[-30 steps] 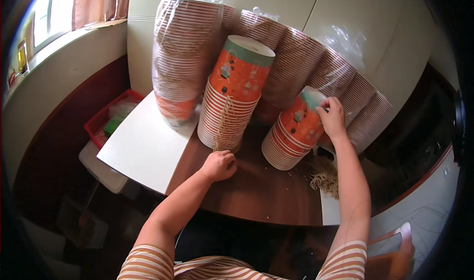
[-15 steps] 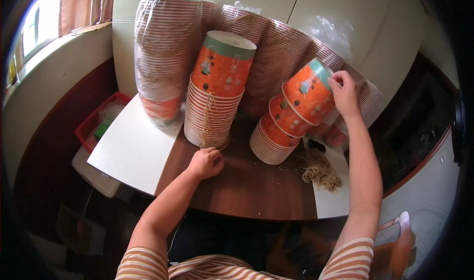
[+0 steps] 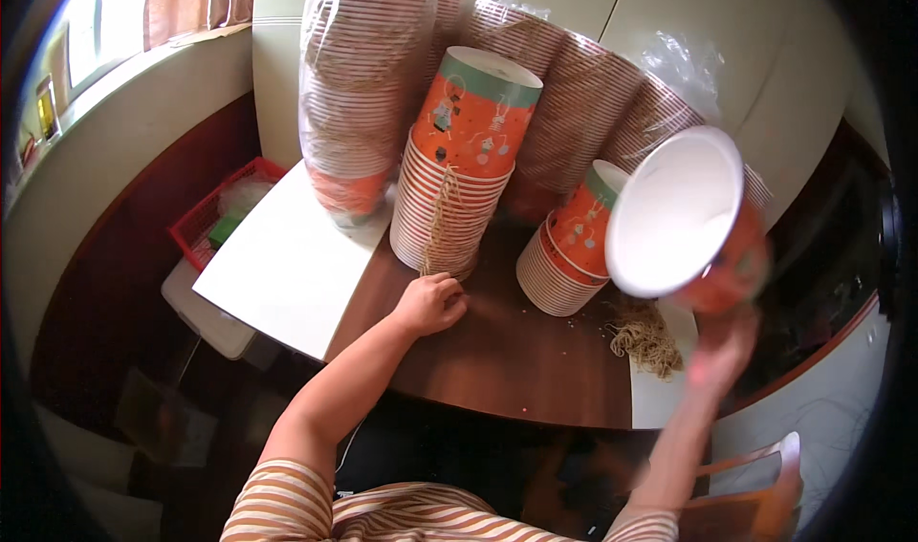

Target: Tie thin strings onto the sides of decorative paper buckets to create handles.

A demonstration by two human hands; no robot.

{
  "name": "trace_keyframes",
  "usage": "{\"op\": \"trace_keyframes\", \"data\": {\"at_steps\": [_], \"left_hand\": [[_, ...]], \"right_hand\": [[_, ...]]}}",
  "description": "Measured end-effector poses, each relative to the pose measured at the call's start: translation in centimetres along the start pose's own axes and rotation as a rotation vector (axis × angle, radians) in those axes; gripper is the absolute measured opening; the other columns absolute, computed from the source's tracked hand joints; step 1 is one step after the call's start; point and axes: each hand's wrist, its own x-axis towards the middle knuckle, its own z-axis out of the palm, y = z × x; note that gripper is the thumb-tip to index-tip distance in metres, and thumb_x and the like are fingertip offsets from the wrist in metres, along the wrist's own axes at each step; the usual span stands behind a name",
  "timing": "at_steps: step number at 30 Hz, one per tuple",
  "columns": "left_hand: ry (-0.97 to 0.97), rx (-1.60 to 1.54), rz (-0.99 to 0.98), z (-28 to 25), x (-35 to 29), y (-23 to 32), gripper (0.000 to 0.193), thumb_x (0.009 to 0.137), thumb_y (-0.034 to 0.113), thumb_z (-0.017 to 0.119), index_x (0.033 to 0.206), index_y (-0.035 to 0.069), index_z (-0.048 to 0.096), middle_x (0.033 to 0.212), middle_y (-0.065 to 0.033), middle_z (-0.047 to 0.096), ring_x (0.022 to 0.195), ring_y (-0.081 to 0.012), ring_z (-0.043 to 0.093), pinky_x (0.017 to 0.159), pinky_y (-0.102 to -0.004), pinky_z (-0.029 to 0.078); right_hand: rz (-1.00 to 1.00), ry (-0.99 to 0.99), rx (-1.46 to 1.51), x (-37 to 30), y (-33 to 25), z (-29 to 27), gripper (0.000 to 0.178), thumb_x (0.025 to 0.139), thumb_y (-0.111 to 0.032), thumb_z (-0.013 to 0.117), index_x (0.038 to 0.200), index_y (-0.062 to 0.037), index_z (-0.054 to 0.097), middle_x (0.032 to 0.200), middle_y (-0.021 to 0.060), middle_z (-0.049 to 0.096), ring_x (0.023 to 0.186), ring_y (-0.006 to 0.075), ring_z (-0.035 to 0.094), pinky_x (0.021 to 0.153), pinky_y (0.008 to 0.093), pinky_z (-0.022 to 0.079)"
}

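My right hand [image 3: 724, 351], smeared by motion, grips an orange paper bucket [image 3: 677, 215] tipped on its side, its white inside facing left. Just left of it, a short stack of upside-down paper buckets [image 3: 559, 276] stands on the brown tabletop. My left hand [image 3: 432, 305] is closed at the foot of a taller upside-down bucket stack [image 3: 483, 121]. Braided twine [image 3: 438, 219] hangs down that stack's front to the hand; whether the fingers hold its end is hidden. A tangled heap of twine [image 3: 645, 339] lies right of the short stack.
Tall plastic-wrapped bucket stacks [image 3: 368, 74] line the back of the table [image 3: 507, 379] against a pale wall. On the left, a red basket [image 3: 199, 241] sits beyond the white table end. A wooden chair [image 3: 765, 504] is at the lower right.
My right hand has lifted the top bucket off the short stack, swung it right and toward me, and tipped it. My left hand stays by the tall stack. The whole view has shifted slightly.
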Motion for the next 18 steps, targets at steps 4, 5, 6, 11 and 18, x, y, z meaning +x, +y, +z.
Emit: {"op": "trace_keyframes", "data": {"at_steps": [4,5,6,11,18], "left_hand": [[-0.024,-0.259,-0.209,0.6,0.8,0.7,0.029,0.088,0.027,0.061,0.087,-0.002,0.065,0.074,-0.0111,0.056,0.066,-0.021,0.056,0.061,-0.0325,0.046],[0.014,-0.44,-0.298,0.5,0.9,1.0,0.03,0.09,0.028,0.059,0.092,-0.002,0.064,0.078,-0.0095,0.058,0.069,-0.0178,0.055,0.064,-0.0311,0.045],[0.047,-0.629,-0.382,0.4,1.2,1.9,0.032,0.092,0.028,0.057,0.097,-0.002,0.063,0.082,-0.0079,0.059,0.072,-0.0146,0.053,0.066,-0.0296,0.045],[-0.105,-0.978,-0.479,-3.1,1.9,5.7,0.049,0.093,0.032,0.055,0.125,-0.005,0.05,0.112,-0.012,0.06,0.1,-0.0162,0.055,0.088,-0.029,0.045],[-0.14,-0.784,-0.502,-4.8,1.3,8.8,0.054,0.081,0.015,0.067,0.125,-0.008,0.048,0.115,-0.0145,0.059,0.105,-0.0176,0.056,0.09,-0.0292,0.044]], "right_hand": [[0.702,-0.051,0.805,-7.2,10.0,-3.5,0.042,0.097,-0.021,0.041,0.133,-0.0005,0.043,0.132,0.0142,0.05,0.122,0.0268,0.047,0.105,0.0437,0.036],[0.874,0.034,1.055,-9.0,11.9,-3.0,0.043,0.097,-0.021,0.039,0.134,0.0005,0.041,0.136,0.016,0.046,0.127,0.0293,0.043,0.108,0.0466,0.033],[0.837,-0.103,0.873,-11.0,14.4,-4.8,0.045,0.096,-0.02,0.034,0.137,0.0001,0.038,0.14,0.017,0.042,0.129,0.0322,0.039,0.108,0.0492,0.031],[1.136,0.164,0.553,-14.7,18.1,-1.0,0.038,0.093,-0.018,0.047,0.127,-0.0006,0.047,0.129,0.0144,0.051,0.118,0.0266,0.05,0.097,0.0414,0.045],[1.149,0.041,0.481,-14.4,16.2,0.5,0.036,0.095,-0.02,0.044,0.127,-0.0017,0.048,0.124,0.0139,0.055,0.113,0.0275,0.054,0.093,0.0453,0.048]]}}
